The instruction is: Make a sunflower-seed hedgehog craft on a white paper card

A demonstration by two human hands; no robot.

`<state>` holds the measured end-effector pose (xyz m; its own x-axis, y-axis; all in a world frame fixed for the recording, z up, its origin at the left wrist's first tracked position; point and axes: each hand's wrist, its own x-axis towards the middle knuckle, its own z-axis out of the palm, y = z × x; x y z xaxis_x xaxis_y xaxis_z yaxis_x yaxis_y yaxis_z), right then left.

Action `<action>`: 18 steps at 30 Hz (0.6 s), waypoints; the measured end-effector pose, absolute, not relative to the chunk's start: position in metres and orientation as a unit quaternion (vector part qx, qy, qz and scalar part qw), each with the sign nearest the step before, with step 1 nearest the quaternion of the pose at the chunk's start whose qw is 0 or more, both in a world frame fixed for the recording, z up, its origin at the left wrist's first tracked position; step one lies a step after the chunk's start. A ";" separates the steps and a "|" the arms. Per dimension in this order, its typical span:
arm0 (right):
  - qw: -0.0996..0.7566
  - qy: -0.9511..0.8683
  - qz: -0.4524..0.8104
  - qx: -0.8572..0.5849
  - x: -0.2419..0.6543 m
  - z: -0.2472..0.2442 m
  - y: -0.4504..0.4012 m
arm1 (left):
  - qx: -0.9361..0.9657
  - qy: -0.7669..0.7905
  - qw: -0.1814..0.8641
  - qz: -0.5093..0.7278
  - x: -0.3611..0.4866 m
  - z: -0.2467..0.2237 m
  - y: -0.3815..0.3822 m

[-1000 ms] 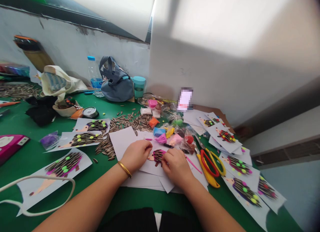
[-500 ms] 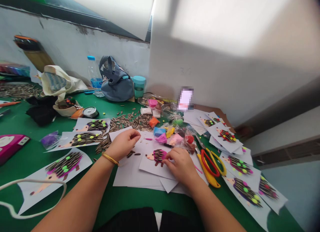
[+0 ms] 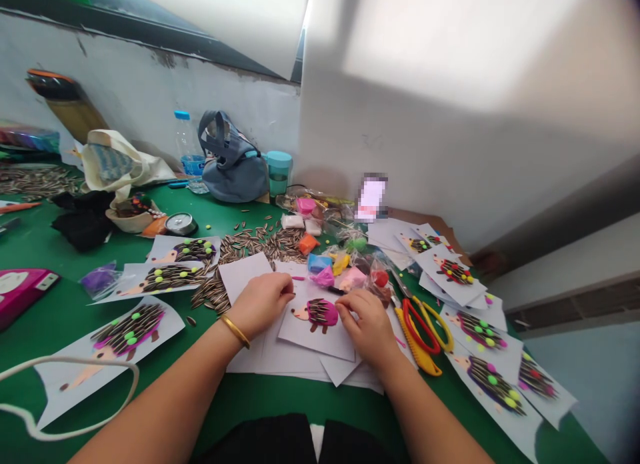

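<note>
A paper card (image 3: pixel 310 341) with a hedgehog picture (image 3: pixel 323 312) lies in front of me on white sheets (image 3: pixel 245 364). Its magenta body carries a patch of striped sunflower seeds on the left, while the right part is bare magenta. My left hand (image 3: pixel 265 301) is just left of the hedgehog's snout, its fingers closed in a pinch; a small dark spot shows at the fingertips. My right hand (image 3: pixel 367 324) rests at the card's right side, thumb and forefinger pinched close to the magenta edge. What it holds, if anything, is hidden.
A pile of sunflower seeds (image 3: pixel 250 244) lies behind the sheets. Bagged coloured clay (image 3: pixel 353 277) sits beyond the card. Red and yellow scissors (image 3: pixel 423 324) lie right of my right hand. Other hedgehog cards (image 3: pixel 483 331) are spread on both sides. A white cord (image 3: pixel 75 365) loops at left.
My left hand has come down and right, toward the hedgehog's snout. My right hand has drawn slightly right, uncovering the magenta body's right part.
</note>
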<state>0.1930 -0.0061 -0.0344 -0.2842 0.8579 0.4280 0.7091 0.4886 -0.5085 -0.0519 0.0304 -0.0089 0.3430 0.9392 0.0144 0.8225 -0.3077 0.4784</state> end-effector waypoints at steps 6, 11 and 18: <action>0.384 -0.807 0.103 -0.436 0.180 -0.029 -0.015 | 0.706 0.468 0.417 0.330 -0.027 -0.016 0.014; 0.392 -0.821 0.097 -0.404 0.173 -0.025 -0.020 | 0.630 0.436 0.553 0.328 -0.017 -0.012 0.006; 0.417 -0.811 0.106 -0.396 0.179 -0.024 -0.018 | 0.657 0.429 0.538 0.309 -0.015 -0.011 0.004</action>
<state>0.1795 -0.0184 -0.0244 -0.3389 0.7305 0.5928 0.5541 0.6643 -0.5017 -0.0145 0.0039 -0.0111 0.4408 0.8959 -0.0558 0.2315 -0.0534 0.9714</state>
